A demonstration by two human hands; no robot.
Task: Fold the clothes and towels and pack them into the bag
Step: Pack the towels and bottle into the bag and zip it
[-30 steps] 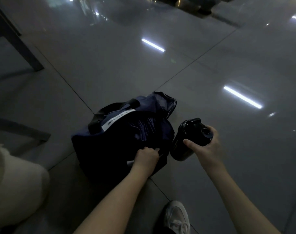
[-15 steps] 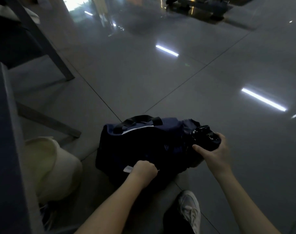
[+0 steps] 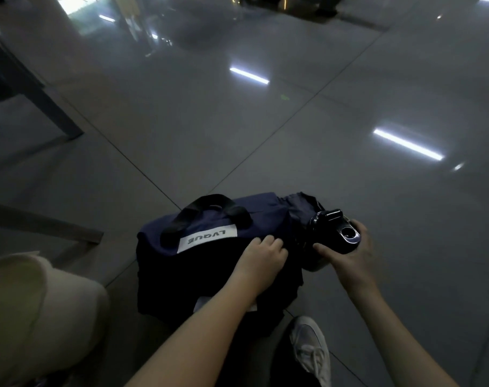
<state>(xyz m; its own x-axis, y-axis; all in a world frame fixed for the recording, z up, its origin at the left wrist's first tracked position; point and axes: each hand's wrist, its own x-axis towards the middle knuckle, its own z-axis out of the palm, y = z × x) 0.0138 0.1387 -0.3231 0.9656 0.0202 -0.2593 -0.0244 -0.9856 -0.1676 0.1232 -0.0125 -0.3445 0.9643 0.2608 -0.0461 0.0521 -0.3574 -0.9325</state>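
A navy duffel bag (image 3: 215,261) with black handles and a white label lies on the grey tiled floor in front of me. My left hand (image 3: 261,256) rests on top of the bag near its right end, fingers curled onto the dark fabric. My right hand (image 3: 352,251) grips a black bottle (image 3: 331,231) by its lid end. The bottle's lower part is tucked into the bag's open right end, so its base is hidden. No clothes or towels show inside the bag.
A cream-coloured cloth mass (image 3: 33,311) sits at the lower left. A dark furniture leg (image 3: 42,101) and a floor bar (image 3: 42,222) stand to the left. My white sneaker (image 3: 311,347) is just below the bag. Glossy floor stretches ahead and right.
The bottle has gone from beside the bag into its right end. My left hand moved from the bag's near edge up onto its top. The view shifted, and the label now faces me.
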